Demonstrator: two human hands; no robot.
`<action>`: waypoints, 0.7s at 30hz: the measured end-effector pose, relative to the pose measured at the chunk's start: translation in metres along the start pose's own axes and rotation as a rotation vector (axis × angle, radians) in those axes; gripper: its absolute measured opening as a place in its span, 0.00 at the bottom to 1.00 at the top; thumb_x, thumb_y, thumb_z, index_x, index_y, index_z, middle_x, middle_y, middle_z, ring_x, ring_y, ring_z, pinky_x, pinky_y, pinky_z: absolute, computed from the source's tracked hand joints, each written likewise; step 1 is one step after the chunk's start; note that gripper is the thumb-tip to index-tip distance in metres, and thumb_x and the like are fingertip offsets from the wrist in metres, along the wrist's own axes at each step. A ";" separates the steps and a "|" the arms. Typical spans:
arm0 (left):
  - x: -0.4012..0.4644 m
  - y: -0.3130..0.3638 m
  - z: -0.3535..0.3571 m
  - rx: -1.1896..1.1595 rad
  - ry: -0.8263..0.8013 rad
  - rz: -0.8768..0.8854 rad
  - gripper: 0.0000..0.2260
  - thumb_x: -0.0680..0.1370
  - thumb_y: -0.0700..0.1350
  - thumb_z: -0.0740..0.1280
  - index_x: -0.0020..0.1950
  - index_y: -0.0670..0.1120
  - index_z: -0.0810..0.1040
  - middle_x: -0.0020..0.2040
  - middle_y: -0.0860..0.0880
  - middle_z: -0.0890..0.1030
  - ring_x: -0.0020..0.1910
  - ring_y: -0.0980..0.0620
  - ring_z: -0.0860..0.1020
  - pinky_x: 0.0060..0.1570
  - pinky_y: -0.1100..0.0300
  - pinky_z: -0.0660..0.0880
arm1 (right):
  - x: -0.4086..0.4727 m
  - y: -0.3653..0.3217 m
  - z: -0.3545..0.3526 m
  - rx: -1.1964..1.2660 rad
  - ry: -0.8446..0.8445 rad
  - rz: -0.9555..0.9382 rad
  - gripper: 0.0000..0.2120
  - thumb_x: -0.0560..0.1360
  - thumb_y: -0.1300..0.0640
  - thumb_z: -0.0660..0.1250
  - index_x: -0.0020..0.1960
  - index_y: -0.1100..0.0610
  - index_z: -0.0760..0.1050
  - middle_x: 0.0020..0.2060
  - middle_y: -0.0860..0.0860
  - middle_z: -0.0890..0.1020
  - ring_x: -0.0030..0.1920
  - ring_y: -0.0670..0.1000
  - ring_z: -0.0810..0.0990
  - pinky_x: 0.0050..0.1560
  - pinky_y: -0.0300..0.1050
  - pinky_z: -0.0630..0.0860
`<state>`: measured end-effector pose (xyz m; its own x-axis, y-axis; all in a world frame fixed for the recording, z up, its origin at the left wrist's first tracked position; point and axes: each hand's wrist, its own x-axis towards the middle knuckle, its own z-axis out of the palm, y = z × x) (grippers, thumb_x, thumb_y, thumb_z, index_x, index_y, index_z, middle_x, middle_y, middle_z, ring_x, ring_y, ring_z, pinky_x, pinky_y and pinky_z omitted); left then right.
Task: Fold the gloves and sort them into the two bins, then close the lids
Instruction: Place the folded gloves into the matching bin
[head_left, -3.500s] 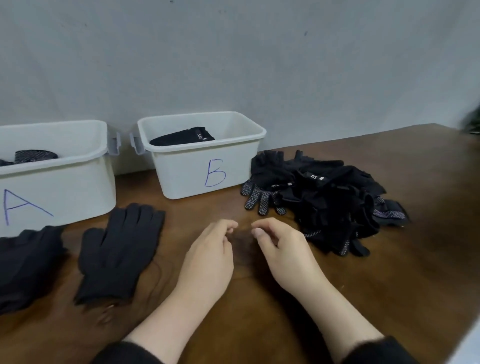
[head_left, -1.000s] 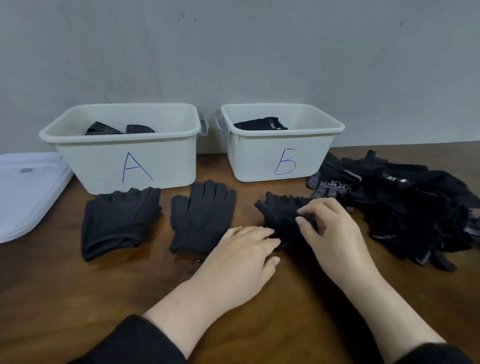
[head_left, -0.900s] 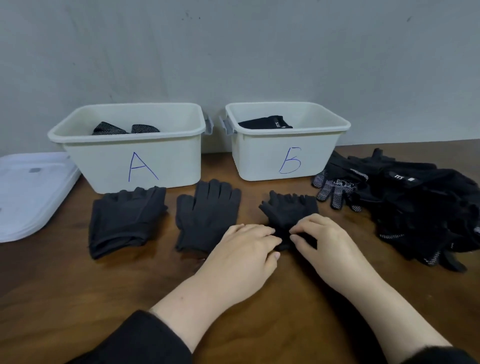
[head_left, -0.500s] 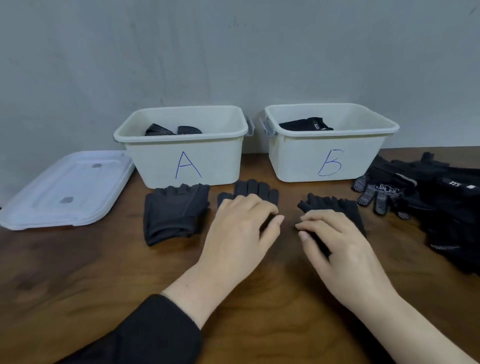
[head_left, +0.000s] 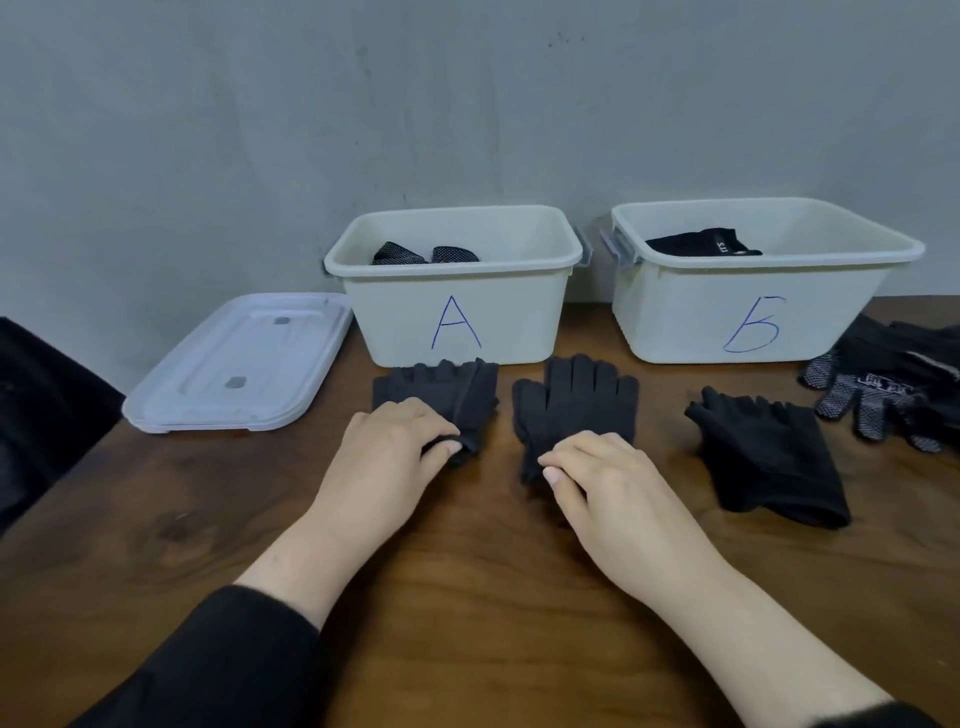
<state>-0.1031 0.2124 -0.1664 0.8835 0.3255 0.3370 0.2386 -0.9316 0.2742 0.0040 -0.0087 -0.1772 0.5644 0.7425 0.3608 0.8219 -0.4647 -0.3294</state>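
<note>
The left hand (head_left: 387, 447) now pinches the folded glove (head_left: 441, 397) below bin A (head_left: 457, 291), the right hand (head_left: 597, 475) grips the flat middle glove (head_left: 576, 405), having left the third glove (head_left: 769, 457) at right, so sorting seems next.

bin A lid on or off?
Off. Bin A stands open-topped with dotted gloves showing inside; the clear lids lie flat on the table to its left.

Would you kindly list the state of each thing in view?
bin A: open, holds dotted gloves
bin B: open, holds a black glove
lid: off, lying on table
left glove: folded, gripped by left hand
middle glove: flat, pinched by right hand
right glove: folded, untouched
</note>
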 end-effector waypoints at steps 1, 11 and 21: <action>0.002 0.000 0.001 -0.028 0.013 -0.019 0.08 0.81 0.52 0.65 0.56 0.56 0.83 0.53 0.59 0.79 0.53 0.55 0.76 0.51 0.55 0.66 | 0.000 0.000 0.000 0.001 -0.004 0.007 0.14 0.84 0.49 0.57 0.63 0.47 0.79 0.57 0.40 0.79 0.57 0.42 0.73 0.59 0.40 0.72; 0.017 0.074 -0.035 -0.618 0.444 -0.143 0.07 0.81 0.47 0.66 0.54 0.53 0.84 0.48 0.62 0.81 0.52 0.63 0.78 0.50 0.75 0.69 | 0.001 -0.019 -0.028 0.559 0.241 0.222 0.22 0.80 0.42 0.58 0.72 0.45 0.72 0.63 0.35 0.78 0.64 0.33 0.74 0.65 0.31 0.72; 0.026 0.190 -0.001 -1.003 0.055 0.109 0.16 0.84 0.40 0.58 0.64 0.53 0.80 0.54 0.63 0.84 0.57 0.68 0.78 0.56 0.75 0.70 | -0.023 0.018 -0.106 1.041 0.576 0.550 0.09 0.84 0.58 0.62 0.58 0.53 0.81 0.50 0.49 0.87 0.53 0.50 0.86 0.56 0.57 0.83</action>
<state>-0.0348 0.0445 -0.1050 0.8542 0.2776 0.4397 -0.3141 -0.3984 0.8618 0.0137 -0.0851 -0.0987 0.9696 0.1446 0.1973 0.1770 0.1420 -0.9739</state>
